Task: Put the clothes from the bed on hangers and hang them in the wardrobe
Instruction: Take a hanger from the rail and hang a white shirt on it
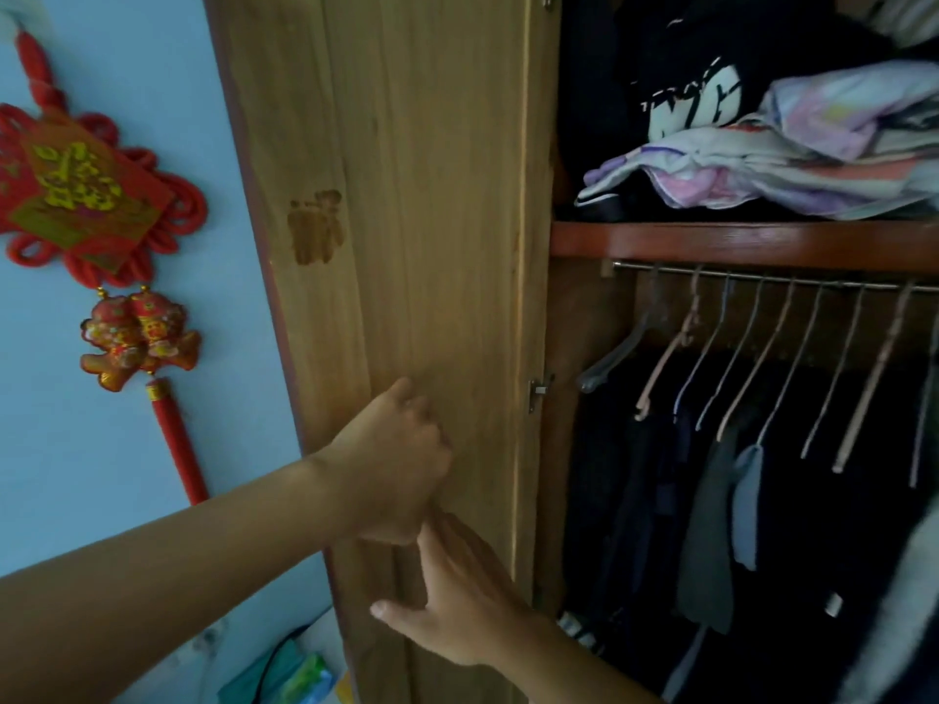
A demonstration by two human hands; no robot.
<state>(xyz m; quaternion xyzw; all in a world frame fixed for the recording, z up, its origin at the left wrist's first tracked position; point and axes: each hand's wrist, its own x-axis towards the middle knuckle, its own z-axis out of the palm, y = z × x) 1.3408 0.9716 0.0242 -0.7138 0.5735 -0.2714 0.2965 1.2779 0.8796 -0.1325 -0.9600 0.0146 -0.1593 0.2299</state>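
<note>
The wooden wardrobe door (406, 195) stands swung open, filling the middle of the head view. My left hand (396, 464) is curled against its inner face, fingers closed, and I cannot see anything in it. My right hand (457, 602) lies just below with fingers spread flat on the door. Inside the wardrobe a metal rail (762, 277) carries several hangers (752, 358), some bare, above dark hanging clothes (711, 525). The bed is out of view.
A red-brown shelf (737, 238) above the rail holds a heap of folded clothes (787, 165). A red knot ornament (91, 205) hangs on the blue wall at left. Green and teal packaging (294, 673) lies low beside the door. A pale garment (904, 602) blurs the right edge.
</note>
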